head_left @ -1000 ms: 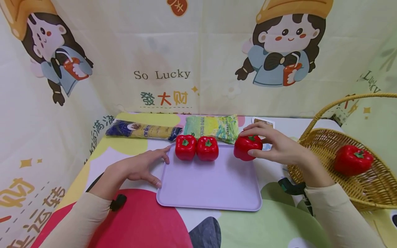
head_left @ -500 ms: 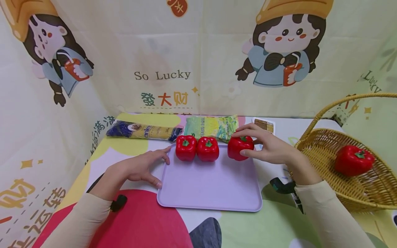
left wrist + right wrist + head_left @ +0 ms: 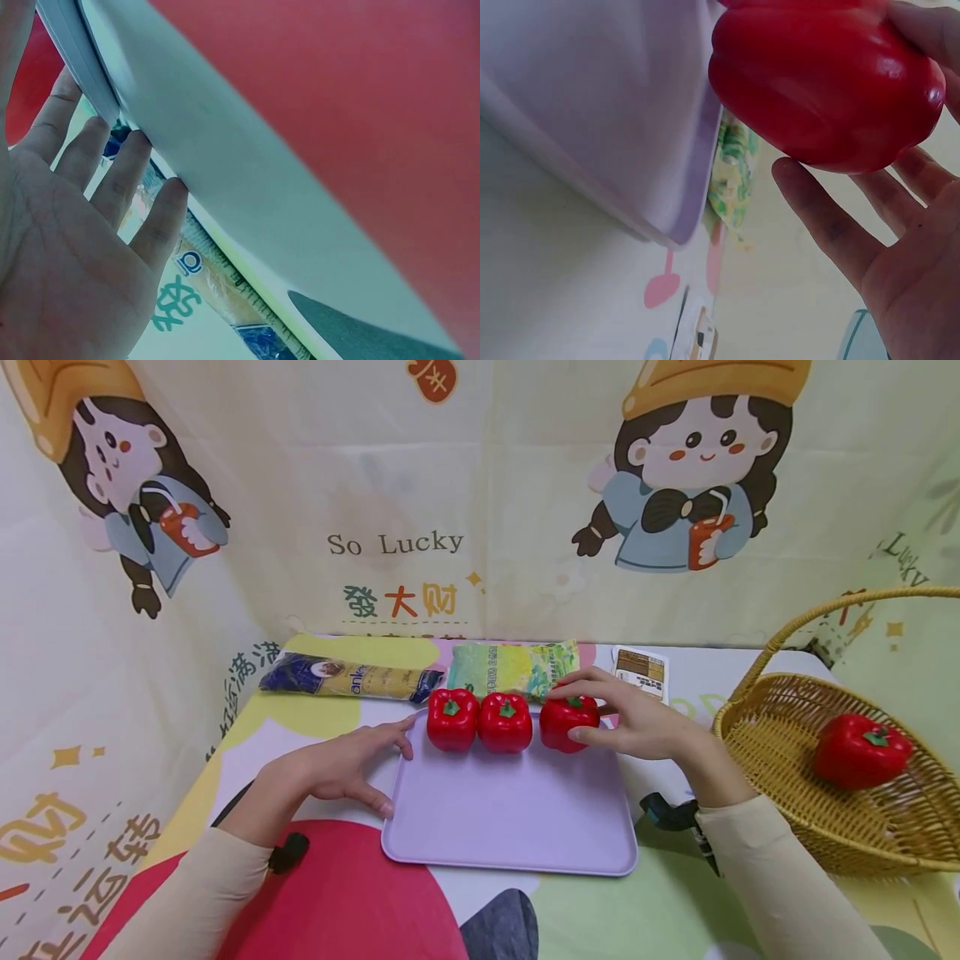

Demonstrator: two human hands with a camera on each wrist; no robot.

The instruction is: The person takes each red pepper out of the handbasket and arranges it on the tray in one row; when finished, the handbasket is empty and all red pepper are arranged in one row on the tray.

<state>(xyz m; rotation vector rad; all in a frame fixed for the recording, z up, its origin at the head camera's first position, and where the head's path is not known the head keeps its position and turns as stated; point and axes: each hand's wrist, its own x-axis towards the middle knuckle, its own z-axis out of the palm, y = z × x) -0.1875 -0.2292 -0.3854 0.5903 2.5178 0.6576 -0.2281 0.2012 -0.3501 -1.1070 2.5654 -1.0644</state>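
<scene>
Tray (image 3: 510, 814) on the patterned surface (image 3: 337, 893) has the left hand (image 3: 341, 770) at its left rim, fingers spread, placed as it was a second ago. Farther up, the right hand (image 3: 637, 718) grips a red pepper (image 3: 558, 727) between thumb and fingers. That pepper has come leftward from the tray's right side, so three peppers now stand nearly in one row, though a narrow gap remains. Whether its base touches the tray I cannot tell. The left pepper (image 3: 452, 720) and middle pepper (image 3: 505, 723) are unmoved, side by side along the far edge. Rightward, another pepper (image 3: 855, 753) stays in the wicker basket (image 3: 765, 718). Farthest back, the white card (image 3: 642, 668) shows more fully than before; the green packet (image 3: 487, 668) lies as it did.
</scene>
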